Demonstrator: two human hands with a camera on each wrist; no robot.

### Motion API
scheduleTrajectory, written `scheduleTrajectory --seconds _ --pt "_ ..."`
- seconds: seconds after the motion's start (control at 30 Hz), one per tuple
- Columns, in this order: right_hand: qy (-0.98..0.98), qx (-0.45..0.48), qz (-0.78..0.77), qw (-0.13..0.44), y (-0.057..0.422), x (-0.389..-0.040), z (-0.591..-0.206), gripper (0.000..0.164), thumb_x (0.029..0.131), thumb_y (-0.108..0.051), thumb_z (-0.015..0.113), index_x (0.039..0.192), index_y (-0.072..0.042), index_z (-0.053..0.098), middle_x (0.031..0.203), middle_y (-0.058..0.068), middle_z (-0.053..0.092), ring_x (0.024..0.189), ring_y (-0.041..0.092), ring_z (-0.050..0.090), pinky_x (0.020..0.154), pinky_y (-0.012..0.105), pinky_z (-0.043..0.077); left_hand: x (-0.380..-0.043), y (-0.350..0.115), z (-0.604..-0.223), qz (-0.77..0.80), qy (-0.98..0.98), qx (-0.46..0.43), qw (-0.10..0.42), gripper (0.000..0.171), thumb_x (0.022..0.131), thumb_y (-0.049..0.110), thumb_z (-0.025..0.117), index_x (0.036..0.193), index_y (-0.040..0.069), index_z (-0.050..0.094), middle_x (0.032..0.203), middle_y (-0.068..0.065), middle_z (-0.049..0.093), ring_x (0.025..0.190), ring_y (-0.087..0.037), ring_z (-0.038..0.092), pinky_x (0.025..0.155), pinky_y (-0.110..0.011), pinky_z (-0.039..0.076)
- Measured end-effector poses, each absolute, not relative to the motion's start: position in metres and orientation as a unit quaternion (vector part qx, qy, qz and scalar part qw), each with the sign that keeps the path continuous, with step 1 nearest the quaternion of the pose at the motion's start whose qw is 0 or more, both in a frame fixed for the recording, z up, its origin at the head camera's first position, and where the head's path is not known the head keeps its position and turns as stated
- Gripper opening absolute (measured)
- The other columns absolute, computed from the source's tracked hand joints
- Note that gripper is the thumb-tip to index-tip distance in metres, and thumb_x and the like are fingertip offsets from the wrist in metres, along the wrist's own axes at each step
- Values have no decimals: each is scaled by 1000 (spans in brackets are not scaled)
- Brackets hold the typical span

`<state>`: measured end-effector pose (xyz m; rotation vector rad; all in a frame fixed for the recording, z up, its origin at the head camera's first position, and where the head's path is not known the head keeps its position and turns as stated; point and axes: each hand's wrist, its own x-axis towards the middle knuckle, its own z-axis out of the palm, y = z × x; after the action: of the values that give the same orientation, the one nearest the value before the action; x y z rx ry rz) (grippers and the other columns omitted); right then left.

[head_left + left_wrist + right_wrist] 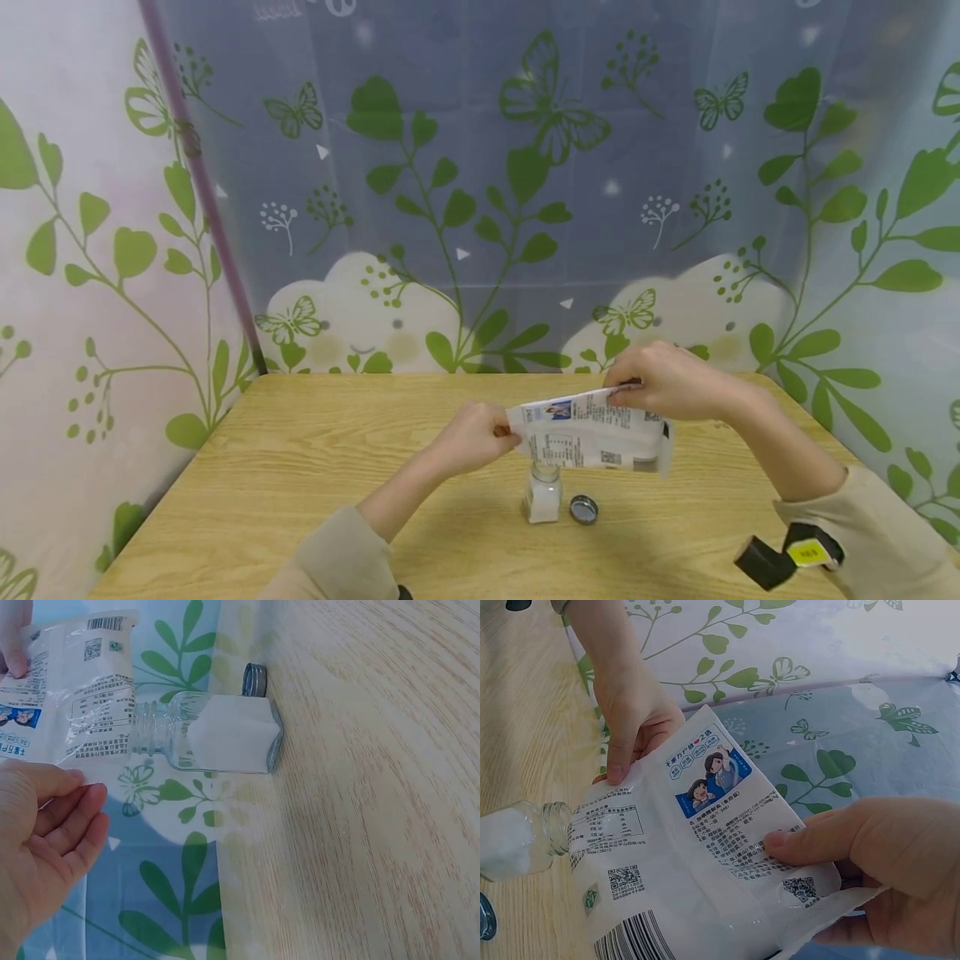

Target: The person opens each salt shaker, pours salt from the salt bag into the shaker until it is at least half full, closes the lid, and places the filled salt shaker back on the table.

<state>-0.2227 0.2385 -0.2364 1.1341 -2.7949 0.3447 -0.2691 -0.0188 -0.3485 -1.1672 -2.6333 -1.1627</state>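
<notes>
A white printed plastic bag of salt (592, 437) is held over a glass jar (543, 496) that has white salt inside. My left hand (474, 436) pinches one end of the bag between thumb and fingers. Farther right, my right hand (670, 379) grips its upper edge, thumb on the printed side in the right wrist view. The bag's lower edge overlaps the jar's mouth in the head view, and the opening itself is hidden. Beside the jar lies a round metal lid (583, 509), apart from it.
A wooden-topped table (322, 450) carries the jar and lid. Behind it and at both sides hang curtains (465, 208) printed with green leaves and butterflies. A black device with a yellow label (810, 552) sits at the right sleeve.
</notes>
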Motion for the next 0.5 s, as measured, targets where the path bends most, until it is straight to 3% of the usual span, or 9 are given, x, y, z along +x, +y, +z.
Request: scheduleTrajectory --seconds 0.5 --pt "-920 372 104 66 237 -224 -237 7 83 -11 68 79 -17 68 72 -15 57 58 0 45 52 22 42 -273 -19 -353 -380 -845 -375 10 11 81 0 64 90 -4 70 82 -12 68 65 -12 62 58 -18 49"
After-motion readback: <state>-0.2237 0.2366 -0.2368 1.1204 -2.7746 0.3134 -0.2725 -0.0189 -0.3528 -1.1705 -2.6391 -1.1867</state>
